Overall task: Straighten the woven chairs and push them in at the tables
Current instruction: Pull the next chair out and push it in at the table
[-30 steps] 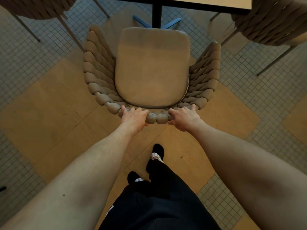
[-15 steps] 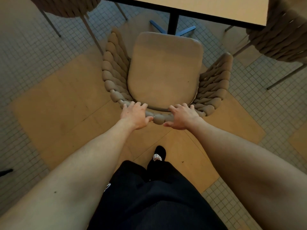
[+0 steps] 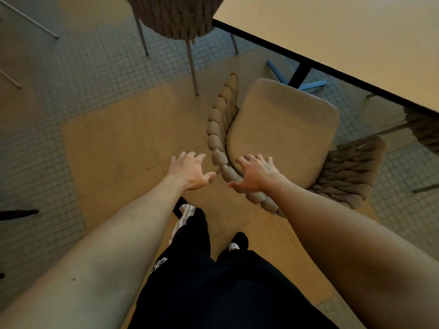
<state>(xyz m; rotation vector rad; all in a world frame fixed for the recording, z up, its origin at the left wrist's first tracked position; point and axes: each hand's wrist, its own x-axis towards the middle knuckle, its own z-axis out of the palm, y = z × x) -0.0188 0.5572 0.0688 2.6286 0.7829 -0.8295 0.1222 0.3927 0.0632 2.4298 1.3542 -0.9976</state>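
Observation:
A woven chair (image 3: 282, 136) with a beige seat cushion and thick braided rope back stands in front of me, its front edge near the pale table (image 3: 344, 36). My right hand (image 3: 255, 174) hovers over the chair's rope back with fingers spread, holding nothing; whether it touches the rope I cannot tell. To the left of the chair back, my left hand (image 3: 190, 172) is off the chair, fingers spread above the floor.
A second woven chair (image 3: 175, 17) on thin metal legs stands at the top left. A third woven chair (image 3: 425, 129) shows at the right edge under the table. The table's black post and blue feet (image 3: 301, 77) lie beyond the seat. My legs and shoes are below.
Both hands have let go of the chair's rope back and opened. The view has swung left, so the chair and table now sit to the right.

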